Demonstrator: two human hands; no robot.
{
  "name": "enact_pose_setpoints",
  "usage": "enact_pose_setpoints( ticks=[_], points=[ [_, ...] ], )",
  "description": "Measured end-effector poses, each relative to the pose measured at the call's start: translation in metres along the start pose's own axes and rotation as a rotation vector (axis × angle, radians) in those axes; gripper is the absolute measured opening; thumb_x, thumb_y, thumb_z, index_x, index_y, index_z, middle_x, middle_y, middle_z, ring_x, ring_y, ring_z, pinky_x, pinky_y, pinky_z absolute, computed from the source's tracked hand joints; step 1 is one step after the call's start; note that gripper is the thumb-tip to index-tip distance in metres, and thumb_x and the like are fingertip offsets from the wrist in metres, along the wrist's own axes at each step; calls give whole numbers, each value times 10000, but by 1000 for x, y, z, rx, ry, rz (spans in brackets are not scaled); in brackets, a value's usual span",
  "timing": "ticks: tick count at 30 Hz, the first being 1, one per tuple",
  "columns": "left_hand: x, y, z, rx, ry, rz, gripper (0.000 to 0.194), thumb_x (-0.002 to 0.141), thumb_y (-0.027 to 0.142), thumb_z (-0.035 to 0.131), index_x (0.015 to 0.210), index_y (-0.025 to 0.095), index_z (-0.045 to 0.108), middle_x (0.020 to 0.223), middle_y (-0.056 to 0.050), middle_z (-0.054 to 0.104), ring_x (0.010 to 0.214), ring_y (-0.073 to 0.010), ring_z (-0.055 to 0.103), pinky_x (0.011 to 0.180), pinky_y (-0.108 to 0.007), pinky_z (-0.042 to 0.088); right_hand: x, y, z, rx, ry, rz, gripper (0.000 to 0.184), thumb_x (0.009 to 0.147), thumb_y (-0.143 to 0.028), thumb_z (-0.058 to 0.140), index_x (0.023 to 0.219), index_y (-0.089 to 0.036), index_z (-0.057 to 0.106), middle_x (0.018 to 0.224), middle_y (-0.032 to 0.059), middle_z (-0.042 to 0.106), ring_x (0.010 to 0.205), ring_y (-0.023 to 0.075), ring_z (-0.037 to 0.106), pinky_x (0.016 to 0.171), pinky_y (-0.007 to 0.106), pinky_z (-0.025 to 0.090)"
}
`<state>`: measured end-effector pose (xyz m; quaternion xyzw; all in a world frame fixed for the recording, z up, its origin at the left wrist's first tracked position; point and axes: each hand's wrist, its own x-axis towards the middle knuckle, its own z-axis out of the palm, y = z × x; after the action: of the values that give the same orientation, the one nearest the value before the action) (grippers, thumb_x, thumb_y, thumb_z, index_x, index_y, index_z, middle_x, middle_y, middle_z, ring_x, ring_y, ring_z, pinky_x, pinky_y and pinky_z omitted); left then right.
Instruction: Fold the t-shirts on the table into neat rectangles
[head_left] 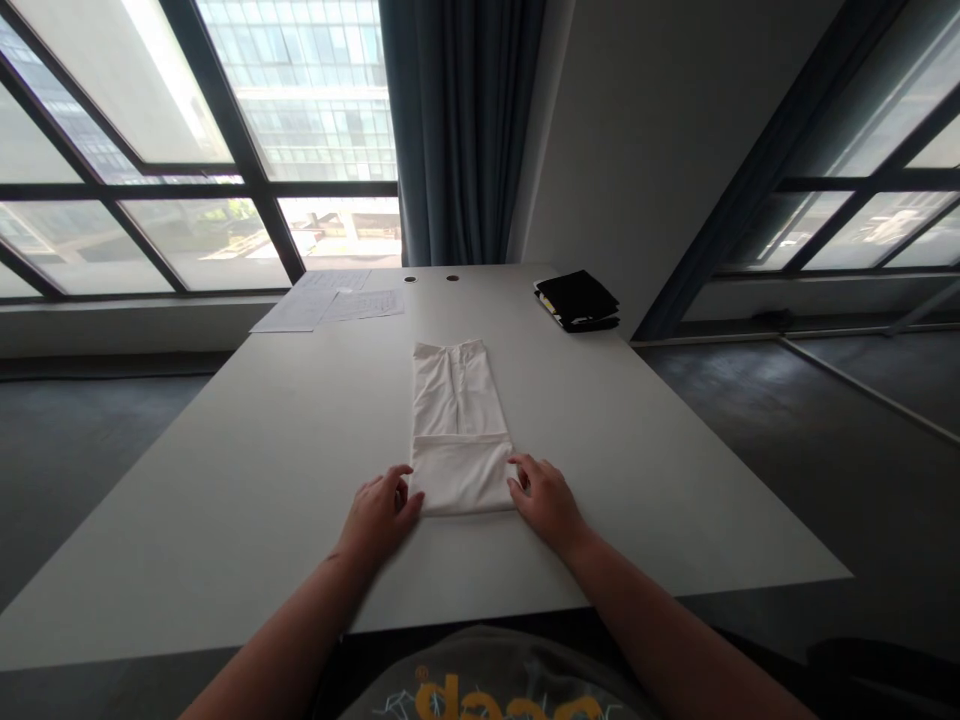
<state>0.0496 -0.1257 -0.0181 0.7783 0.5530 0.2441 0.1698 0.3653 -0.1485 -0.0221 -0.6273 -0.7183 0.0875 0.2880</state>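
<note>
Flanking a white garment [461, 478] laid flat at mid-table, the left hand [386, 510] and right hand [546, 500] rest at its near side edges, fingers loosely curled, thumbs parted from forefingers and pinching nothing visible. Light, matching pressure from both sides should keep the near folded panel [466, 492] square and smooth. Its long axis runs near to far along the table [615, 450], the unfolded end pointing toward the curtain [465, 130].
</note>
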Motion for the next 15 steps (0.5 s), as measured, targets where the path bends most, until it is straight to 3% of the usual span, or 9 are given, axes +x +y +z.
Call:
enact_pose_setpoints(
  ticks=[4,9,15],
  points=[
    [-15,2,-2,-82,-8,29,305,922,365,551,1200,245,588,894,-14,713,826,-198,684,828,-342,510,-23,-5,-5,131,50,-48,209,922,-201,547,1087,-209,675,812,25,653,821,212,618,833,341,472],
    [-17,6,-7,-32,-83,78,249,924,352,545,1123,245,651,900,-34,728,878,-229,690,885,-387,498,-34,-6,-9,109,55,-30,179,941,-234,543,1059,-212,676,843,33,687,830,220,639,853,369,474],
    [-26,9,-8,-34,-87,48,283,962,363,496,1153,231,658,942,-56,735,917,-236,690,900,-391,498,-39,-4,-10,60,46,-23,209,934,-247,577,1120,-209,663,867,41,702,866,230,646,875,372,469]
  ],
)
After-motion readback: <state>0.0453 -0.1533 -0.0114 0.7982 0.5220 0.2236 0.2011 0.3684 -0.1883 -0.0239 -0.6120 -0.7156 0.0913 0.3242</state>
